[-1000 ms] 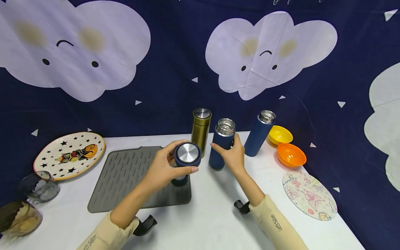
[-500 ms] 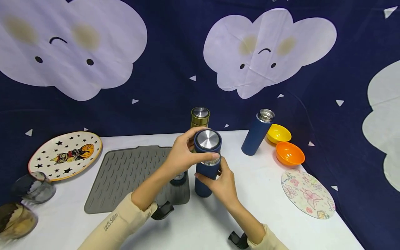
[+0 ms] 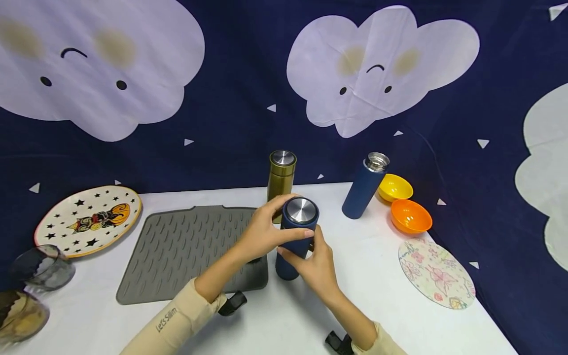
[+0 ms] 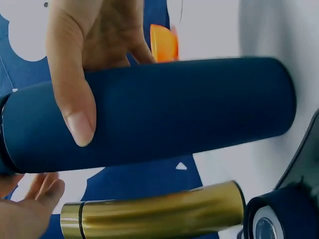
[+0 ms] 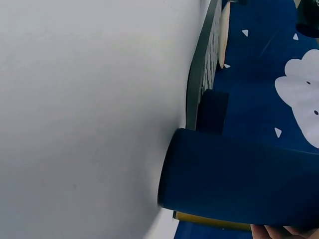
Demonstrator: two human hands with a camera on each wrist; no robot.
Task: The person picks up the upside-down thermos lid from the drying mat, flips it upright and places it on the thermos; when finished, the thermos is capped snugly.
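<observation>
A dark blue flask (image 3: 288, 259) stands on the white table (image 3: 301, 315) beside the mat's right edge. My left hand (image 3: 268, 230) grips its blue cap with a steel top (image 3: 301, 211), which sits on the flask's mouth. My right hand (image 3: 311, 262) holds the flask's body from the near side. In the left wrist view the flask (image 4: 179, 112) lies across the frame with a thumb (image 4: 75, 107) pressed on it. The right wrist view shows the flask's base (image 5: 224, 181) on the table.
A gold capped flask (image 3: 280, 178) stands just behind. An uncapped blue flask (image 3: 365, 187), a yellow bowl (image 3: 395, 188), an orange bowl (image 3: 410, 217) and a floral plate (image 3: 436, 274) are to the right. A grey mat (image 3: 186, 251) with another blue cap (image 4: 271, 221), a star plate (image 3: 86, 220) and glass cups (image 3: 41, 267) lie left.
My left hand carried the cap from above the mat over to the flask and lowered it onto the mouth. My right hand drew the flask nearer and shifted its grip lower.
</observation>
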